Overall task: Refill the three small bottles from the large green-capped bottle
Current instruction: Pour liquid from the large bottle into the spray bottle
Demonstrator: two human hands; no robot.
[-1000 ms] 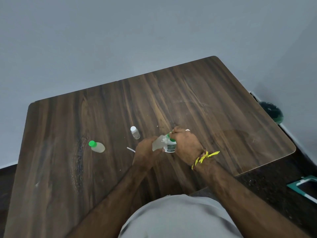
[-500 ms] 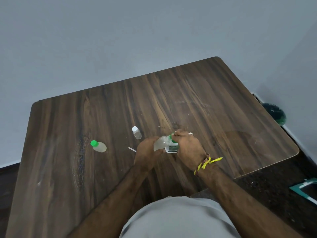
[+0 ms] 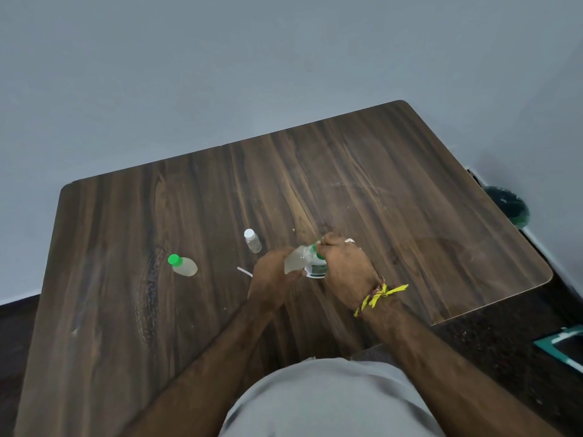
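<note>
My left hand (image 3: pixel 273 275) tilts the large bottle (image 3: pixel 296 261); right fingers (image 3: pixel 331 242) grip a small bottle (image 3: pixel 317 270). I'd pour slowly, mouths aligned.

wood table (image 3: pixel 410 190) bearing 2 small bottles (image 3: pixel 184 266).

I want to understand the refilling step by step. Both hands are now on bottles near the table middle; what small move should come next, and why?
Probably the right hand should twist the green cap off. Its fingertips pinch the cap while the left hand grips the clear bottle, tilted above a labelled bottle. No liquid is seen flowing. Whether the cap is already loose cannot be told.
</note>
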